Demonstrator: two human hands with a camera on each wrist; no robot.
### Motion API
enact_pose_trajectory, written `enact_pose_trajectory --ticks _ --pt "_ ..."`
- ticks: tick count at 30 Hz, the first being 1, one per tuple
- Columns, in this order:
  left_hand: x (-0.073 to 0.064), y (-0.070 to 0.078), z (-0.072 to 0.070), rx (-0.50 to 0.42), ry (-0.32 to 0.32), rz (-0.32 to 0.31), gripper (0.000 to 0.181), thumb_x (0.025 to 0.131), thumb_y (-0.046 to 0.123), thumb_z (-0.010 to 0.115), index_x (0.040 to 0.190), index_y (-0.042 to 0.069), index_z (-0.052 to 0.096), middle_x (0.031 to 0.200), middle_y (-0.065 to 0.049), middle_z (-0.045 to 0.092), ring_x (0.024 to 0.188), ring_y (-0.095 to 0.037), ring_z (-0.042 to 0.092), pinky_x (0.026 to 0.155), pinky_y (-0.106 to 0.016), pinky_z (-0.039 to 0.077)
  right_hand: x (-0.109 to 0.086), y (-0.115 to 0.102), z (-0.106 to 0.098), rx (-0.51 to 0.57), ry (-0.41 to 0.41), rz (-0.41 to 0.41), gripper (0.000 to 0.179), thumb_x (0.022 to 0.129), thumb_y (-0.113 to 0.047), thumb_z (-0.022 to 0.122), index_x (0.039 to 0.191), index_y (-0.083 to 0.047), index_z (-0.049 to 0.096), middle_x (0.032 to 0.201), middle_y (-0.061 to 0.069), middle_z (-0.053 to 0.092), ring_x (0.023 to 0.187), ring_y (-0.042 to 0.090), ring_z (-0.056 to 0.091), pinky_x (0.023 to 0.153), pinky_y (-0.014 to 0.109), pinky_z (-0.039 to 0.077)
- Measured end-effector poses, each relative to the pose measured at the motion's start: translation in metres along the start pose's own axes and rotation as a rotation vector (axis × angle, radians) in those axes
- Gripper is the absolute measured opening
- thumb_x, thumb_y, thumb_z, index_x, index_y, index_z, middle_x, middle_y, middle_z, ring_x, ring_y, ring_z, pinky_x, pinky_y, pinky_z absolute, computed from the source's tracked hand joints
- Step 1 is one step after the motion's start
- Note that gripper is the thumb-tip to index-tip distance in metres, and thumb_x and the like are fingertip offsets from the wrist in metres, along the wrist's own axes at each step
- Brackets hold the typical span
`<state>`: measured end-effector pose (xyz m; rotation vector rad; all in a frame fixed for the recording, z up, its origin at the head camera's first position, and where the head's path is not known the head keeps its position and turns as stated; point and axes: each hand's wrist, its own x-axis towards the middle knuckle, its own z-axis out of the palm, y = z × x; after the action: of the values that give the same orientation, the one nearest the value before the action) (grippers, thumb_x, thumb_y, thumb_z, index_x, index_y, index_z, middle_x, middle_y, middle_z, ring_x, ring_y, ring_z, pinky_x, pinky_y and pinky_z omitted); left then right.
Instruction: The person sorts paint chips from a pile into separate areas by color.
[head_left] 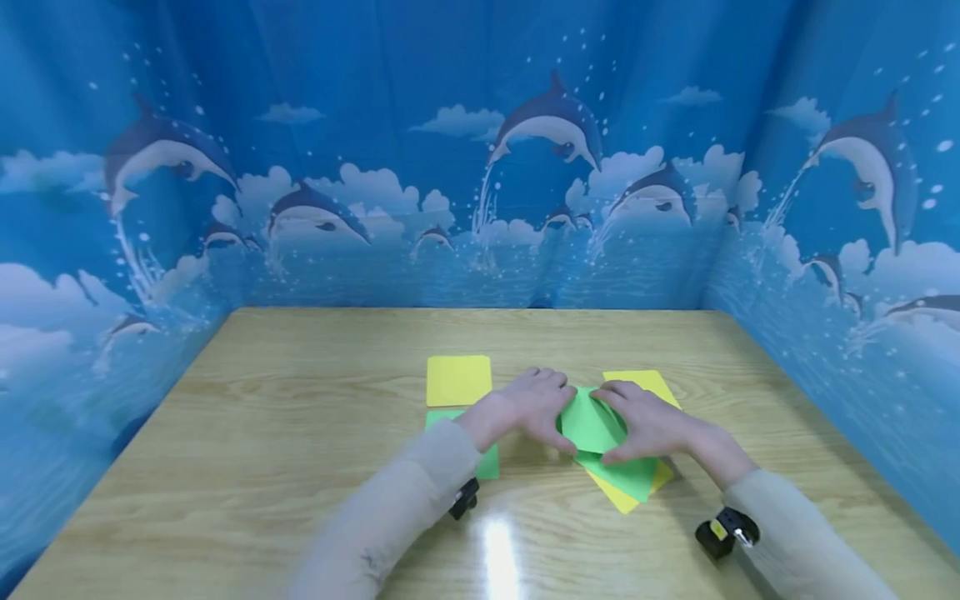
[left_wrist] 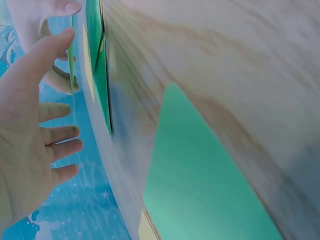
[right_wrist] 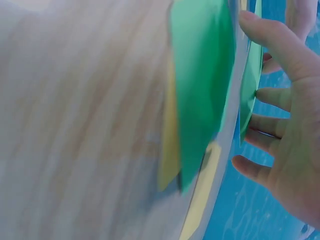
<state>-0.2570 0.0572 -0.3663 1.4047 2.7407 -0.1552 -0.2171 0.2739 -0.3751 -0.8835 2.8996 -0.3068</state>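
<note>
Between both hands is a square green paper sheet [head_left: 591, 423], raised over a loose pile and slightly bowed. My left hand [head_left: 534, 407] holds it along its left side, with thumb and fingertips at the edge. On the opposite side my right hand [head_left: 651, 423] holds it, thumb toward the near corner and fingers toward the far one. Beneath lies another green sheet [head_left: 636, 477], over a yellow sheet [head_left: 619, 498] whose corners stick out. The right wrist view shows the lower green sheet [right_wrist: 202, 90] overlapping the yellow one [right_wrist: 170, 145]. Part of the pile is hidden by the hands.
Left of the pile, a yellow square [head_left: 458, 381] lies flat, with a green square [head_left: 489, 463] just nearer, partly covered by the left forearm. Another yellow sheet [head_left: 651, 385] shows behind the right hand. A dolphin-print curtain [head_left: 465, 167] encloses the wooden table [head_left: 300, 400].
</note>
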Motion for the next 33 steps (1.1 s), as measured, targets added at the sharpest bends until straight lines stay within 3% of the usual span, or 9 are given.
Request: enact_pose_trajectory --ticks 10,21,33 --pt "-0.029 -0.022 0.002 0.043 0.029 -0.040 0.086 0.070 0.074 0.056 0.127 0.010 0.050 0.120 -0.003 0.050 0.110 -0.018 0.045 0.097 -0.034 0.036 0.028 -0.027 -0.005 -0.057 0.000 -0.083 0.088 0.068 -0.051 0.074 0.134 0.000 0.043 0.133 0.020 0.040 0.117 0.034 0.042 0.089 0.050 0.041" --pt "-0.065 -0.048 0.008 0.036 0.056 -0.050 0.092 0.071 0.074 0.054 0.130 0.004 0.048 0.128 -0.008 0.049 0.115 -0.021 0.045 0.096 -0.037 0.038 0.047 -0.044 -0.003 -0.033 -0.060 -0.100 0.089 0.070 -0.049 0.074 0.136 -0.001 0.040 0.136 0.019 0.038 0.120 0.036 0.040 0.093 0.054 0.038" --pt "-0.107 -0.060 0.010 0.003 0.047 -0.094 0.093 0.069 0.073 0.056 0.130 0.003 0.048 0.129 -0.010 0.048 0.117 -0.025 0.045 0.098 -0.041 0.037 0.064 -0.069 -0.001 -0.027 -0.105 -0.177 0.090 0.069 -0.050 0.075 0.137 -0.003 0.039 0.135 0.017 0.039 0.118 0.032 0.043 0.092 0.046 0.041"
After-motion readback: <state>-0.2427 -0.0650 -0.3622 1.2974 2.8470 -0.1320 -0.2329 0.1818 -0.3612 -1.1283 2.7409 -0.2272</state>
